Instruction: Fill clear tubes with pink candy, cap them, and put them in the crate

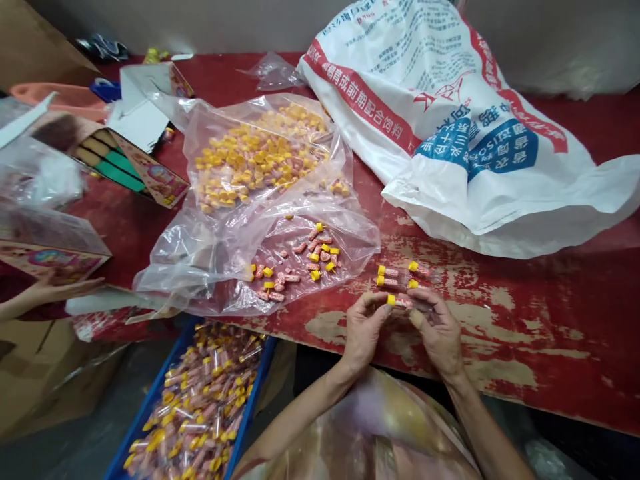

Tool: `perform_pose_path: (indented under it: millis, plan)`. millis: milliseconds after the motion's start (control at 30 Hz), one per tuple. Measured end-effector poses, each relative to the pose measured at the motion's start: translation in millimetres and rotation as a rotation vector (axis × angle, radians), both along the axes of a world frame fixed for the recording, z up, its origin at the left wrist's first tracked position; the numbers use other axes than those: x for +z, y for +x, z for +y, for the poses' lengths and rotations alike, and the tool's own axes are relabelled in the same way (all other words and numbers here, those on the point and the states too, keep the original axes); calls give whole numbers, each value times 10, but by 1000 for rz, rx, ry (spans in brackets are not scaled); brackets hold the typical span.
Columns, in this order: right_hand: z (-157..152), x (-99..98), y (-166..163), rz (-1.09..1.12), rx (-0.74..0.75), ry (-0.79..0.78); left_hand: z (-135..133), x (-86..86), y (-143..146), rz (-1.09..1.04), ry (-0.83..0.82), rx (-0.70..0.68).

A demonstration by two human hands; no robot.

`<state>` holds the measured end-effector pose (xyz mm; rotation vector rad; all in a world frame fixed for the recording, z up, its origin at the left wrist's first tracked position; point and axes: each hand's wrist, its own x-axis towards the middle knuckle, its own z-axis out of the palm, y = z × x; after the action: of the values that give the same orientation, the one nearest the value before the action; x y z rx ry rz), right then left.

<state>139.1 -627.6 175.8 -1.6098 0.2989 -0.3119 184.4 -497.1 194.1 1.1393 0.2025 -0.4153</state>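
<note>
Both my hands meet at the front edge of a worn red table. My left hand and my right hand pinch a small clear tube with a yellow cap between their fingertips. Just beyond them lie several more yellow-capped tubes on the bare tabletop. Left of these, a clear plastic bag lies spread open with loose pink and yellow pieces on it.
A second clear bag full of yellow-capped pieces lies further back. A large white printed sack covers the right rear. A blue crate of filled tubes stands below the table. Another person's hand and printed boxes are at left.
</note>
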Motion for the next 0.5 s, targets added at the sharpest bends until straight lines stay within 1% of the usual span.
perform_pose_path:
  millis: [100, 133, 200, 300, 333, 367, 400, 433, 467, 500]
  plan:
    - [-41, 59, -13, -39, 49, -391, 30, 23, -67, -162, 187, -73]
    - [-62, 85, -17, -76, 67, -490, 42, 30, -81, -218, 240, -106]
    - [-114, 145, -30, -129, 115, -599, 68, 42, -92, -299, 315, -182]
    - [-208, 251, -61, -97, 271, -705, 109, 51, -77, -406, 393, -356]
    - [-233, 285, -74, -61, 328, -775, 122, 50, -69, -435, 417, -401]
    - [-251, 315, -86, -12, 377, -877, 136, 46, -59, -449, 440, -419]
    - [-258, 338, -95, 44, 414, -1004, 151, 40, -48, -437, 456, -403]
    - [-254, 353, -101, 99, 437, -1139, 167, 31, -34, -392, 453, -358]
    - [-241, 358, -102, 152, 451, -1265, 184, 21, -16, -316, 416, -300]
    - [-220, 354, -100, 198, 463, -1369, 203, 12, 7, -214, 331, -247]
